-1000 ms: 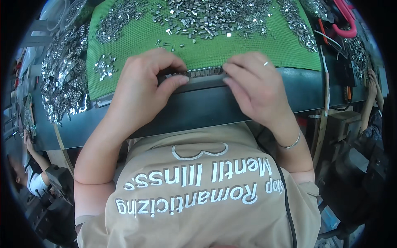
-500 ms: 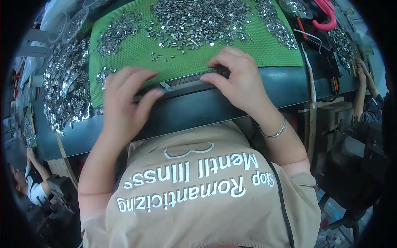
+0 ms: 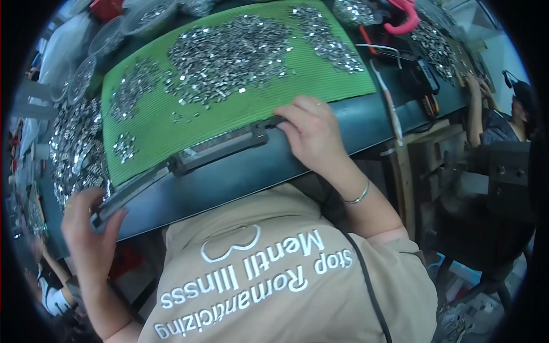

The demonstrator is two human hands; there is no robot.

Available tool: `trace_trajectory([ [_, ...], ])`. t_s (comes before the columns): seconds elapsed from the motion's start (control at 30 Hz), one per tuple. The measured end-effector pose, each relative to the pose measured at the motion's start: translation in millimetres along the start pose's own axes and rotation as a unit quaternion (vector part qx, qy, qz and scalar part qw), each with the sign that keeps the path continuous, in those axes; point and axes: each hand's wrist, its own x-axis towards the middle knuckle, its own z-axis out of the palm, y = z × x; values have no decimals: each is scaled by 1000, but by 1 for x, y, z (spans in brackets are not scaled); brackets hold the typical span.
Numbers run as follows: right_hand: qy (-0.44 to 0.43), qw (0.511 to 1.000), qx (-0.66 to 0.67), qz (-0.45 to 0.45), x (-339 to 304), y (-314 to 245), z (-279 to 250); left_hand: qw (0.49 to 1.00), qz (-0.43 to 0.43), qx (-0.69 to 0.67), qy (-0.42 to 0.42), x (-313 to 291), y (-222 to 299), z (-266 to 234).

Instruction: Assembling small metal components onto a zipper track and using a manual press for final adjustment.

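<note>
A dark, narrow bar-shaped fixture (image 3: 223, 152) lies along the near edge of the green ribbed mat (image 3: 246, 106), with a row of small metal pieces along its slot. Out of its left end a long slim bar (image 3: 137, 187) sticks toward me. My left hand (image 3: 91, 228) pinches the outer end of that bar between thumb and fingers. At the fixture's other end, my right hand (image 3: 311, 131) has its thumb and fingers closed on the short dark end piece (image 3: 274, 122). Many small shiny metal pieces (image 3: 229, 57) are spread over the mat.
Left of the mat is a heap of linked metal parts (image 3: 80, 148). Clear plastic bowls (image 3: 150, 16) of pieces stand behind. To the right lie a white-and-orange stick tool (image 3: 389, 100), a pink scissors-like handle (image 3: 403, 20) and another metal heap (image 3: 437, 46). Other people sit at both sides.
My left hand has moved left and toward me, now holding the long bar that extends from the fixture. My right hand has shifted to the fixture's right end. The whole view has turned somewhat.
</note>
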Motion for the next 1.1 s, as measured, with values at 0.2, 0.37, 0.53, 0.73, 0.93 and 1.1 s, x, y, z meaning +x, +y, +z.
trace_trajectory([
  [0.2,16,1000,22,-12,-4,1,0,957,237,-168,23,83,103,53],
  [0.37,4,997,63,-42,0,-3,-6,978,188,-68,-54,88,106,112],
  [0.53,-125,971,190,-70,29,-4,-27,981,181,-64,-11,73,82,121],
  [0.73,5,995,-101,6,54,38,-12,974,201,-98,-17,60,95,115],
  [0.93,9,981,-193,7,51,31,2,952,243,-110,-151,101,93,100],
  [1.1,22,988,-153,7,47,23,-3,927,359,-103,12,167,93,135],
])
